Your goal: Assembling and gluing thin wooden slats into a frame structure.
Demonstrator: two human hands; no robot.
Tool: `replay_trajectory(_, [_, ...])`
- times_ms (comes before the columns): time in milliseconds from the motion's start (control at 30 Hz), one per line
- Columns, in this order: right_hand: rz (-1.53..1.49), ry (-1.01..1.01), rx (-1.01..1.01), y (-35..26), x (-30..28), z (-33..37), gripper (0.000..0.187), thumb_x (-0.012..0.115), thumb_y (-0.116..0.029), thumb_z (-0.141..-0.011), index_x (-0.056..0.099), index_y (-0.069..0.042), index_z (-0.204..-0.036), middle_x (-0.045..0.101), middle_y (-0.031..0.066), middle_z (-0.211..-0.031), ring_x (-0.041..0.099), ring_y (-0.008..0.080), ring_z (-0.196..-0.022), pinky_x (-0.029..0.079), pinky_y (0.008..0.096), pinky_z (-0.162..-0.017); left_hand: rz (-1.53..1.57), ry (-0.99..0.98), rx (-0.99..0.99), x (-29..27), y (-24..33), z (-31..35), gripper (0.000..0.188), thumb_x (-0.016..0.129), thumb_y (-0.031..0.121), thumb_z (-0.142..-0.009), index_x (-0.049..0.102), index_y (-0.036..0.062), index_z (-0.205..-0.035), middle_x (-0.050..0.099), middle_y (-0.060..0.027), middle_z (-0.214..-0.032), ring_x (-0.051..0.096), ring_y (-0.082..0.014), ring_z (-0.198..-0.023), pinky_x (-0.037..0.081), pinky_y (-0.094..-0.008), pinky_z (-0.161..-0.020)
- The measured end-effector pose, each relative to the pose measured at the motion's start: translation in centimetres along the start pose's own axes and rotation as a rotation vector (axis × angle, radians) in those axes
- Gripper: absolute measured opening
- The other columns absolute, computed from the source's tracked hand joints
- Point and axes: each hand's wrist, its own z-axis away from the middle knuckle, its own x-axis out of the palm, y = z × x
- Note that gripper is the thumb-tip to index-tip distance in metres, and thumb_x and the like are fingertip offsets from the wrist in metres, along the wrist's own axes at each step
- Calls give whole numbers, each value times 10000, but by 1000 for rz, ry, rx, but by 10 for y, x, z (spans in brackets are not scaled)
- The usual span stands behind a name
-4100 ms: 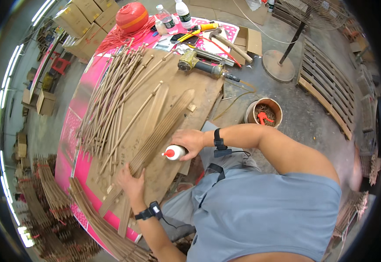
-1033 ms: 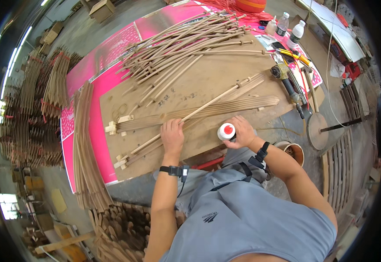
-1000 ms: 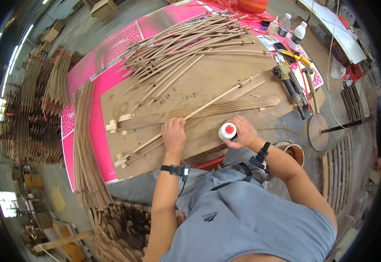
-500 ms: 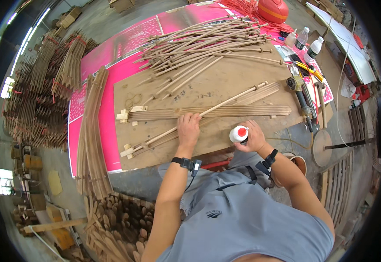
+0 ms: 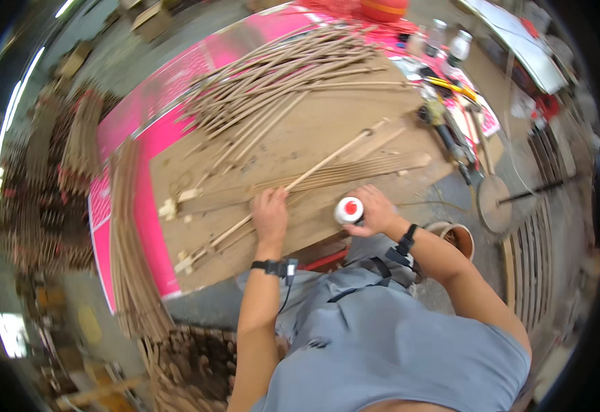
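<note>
Nearest the body, the right hand [image 5: 374, 211] wraps around the side of a white squeeze bottle [image 5: 344, 213], thumb and fingers closed about it. Its red cap [image 5: 351, 207] faces up toward the head, over the near side of the brown worktop sheet [image 5: 313, 233]; whether the base touches the sheet cannot be told. The bottle looks light, with thin walls that should give under pressure, so a loose hold around its middle suits it better than a hard clench.

A little farther left, the left hand [image 5: 270, 214] lies with bent fingers over a slender wooden rod [image 5: 335, 157]; the thumb's hold is hidden, so I cannot tell whether it pinches the rod or only presses on it. The rod slants across a flat band of brown slats [image 5: 361, 169], with pale wooden blocks [image 5: 168, 209] at their left end. It seems light and stiff, dry rather than slippery, and likely to roll; a hold near its middle should balance it, clear of the collar [image 5: 367, 132] by its far end.

Beyond lies a crisscrossed heap of similar rods [image 5: 279, 77], with a pneumatic drill [image 5: 444, 130] to its right.
</note>
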Motion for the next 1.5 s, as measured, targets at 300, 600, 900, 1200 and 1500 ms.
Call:
replay_trajectory(300, [-104, -5, -2, 3, 6, 1, 582, 799, -455, -728, 633, -57, -1118, 612, 143, -953, 605, 352, -902, 497, 439, -822, -53, 15, 57, -3, -12, 2, 160, 701, 185, -946, 769, 90, -1055, 630, -90, -931, 596, -310, -899, 479, -447, -803])
replay_trajectory(600, [-75, 12, -4, 4, 6, 2, 597, 785, -482, -727, 614, -41, -1092, 610, 153, -968, 610, 352, -922, 501, 433, -836, 3, -17, 105, -9, -6, 10, 171, 707, 198, -948, 772, 90, -1063, 626, -93, -934, 592, -309, -892, 465, -451, -800])
replay_trajectory(900, [-86, -7, 8, 1, 3, 1, 616, 794, -469, -725, 615, -41, -1131, 624, 156, -991, 616, 357, -947, 499, 429, -866, -85, -19, 101, -14, -6, 17, 212, 715, 161, -937, 757, 111, -1139, 626, -93, -942, 581, -316, -899, 466, -452, -805])
replay_trajectory(1200, [-102, -2, -9, 3, 5, -2, 570, 805, -433, -711, 622, -69, -1110, 636, 126, -979, 613, 340, -906, 494, 421, -816, -45, -4, 85, -14, -8, 16, 190, 707, 132, -923, 752, 134, -1107, 624, -68, -937, 591, -307, -898, 471, -451, -797])
replay_trajectory(1500, [-24, -45, 6, -2, -1, -3, 605, 801, -433, -689, 620, -55, -1125, 629, 152, -1012, 594, 371, -925, 488, 450, -854, 43, 17, 36, -11, 1, 11, 208, 721, 132, -893, 781, 135, -1092, 654, -49, -928, 593, -281, -894, 475, -423, -820])
